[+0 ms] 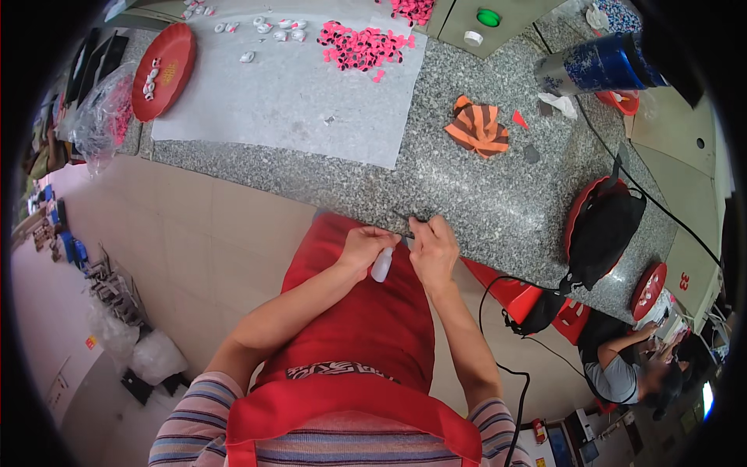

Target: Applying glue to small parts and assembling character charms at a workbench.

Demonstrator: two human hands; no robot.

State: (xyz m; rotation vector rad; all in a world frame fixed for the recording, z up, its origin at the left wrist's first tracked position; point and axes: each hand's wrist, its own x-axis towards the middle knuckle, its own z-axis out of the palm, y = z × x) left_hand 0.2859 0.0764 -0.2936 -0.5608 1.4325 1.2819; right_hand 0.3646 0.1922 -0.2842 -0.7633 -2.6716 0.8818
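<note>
My left hand (369,248) is closed around a small translucent white bottle (382,265), which hangs downward below the fingers, over my red apron. Beside it, my right hand (434,249) is closed at the table's near edge. A thin dark tool (403,215) sticks out to the left from its fingers; its exact kind cannot be made out. The fingertips of both hands are close together, and a small dark bit shows between them, too small to name.
On the granite table (327,175) lie a white sheet (288,109), many pink pieces (362,47), small white pieces (280,35) and an orange-and-brown striped cloth (477,128). A red plate (183,47), a blue tumbler (595,66) and a black bag (607,233) surround them. Another person (622,373) sits at right.
</note>
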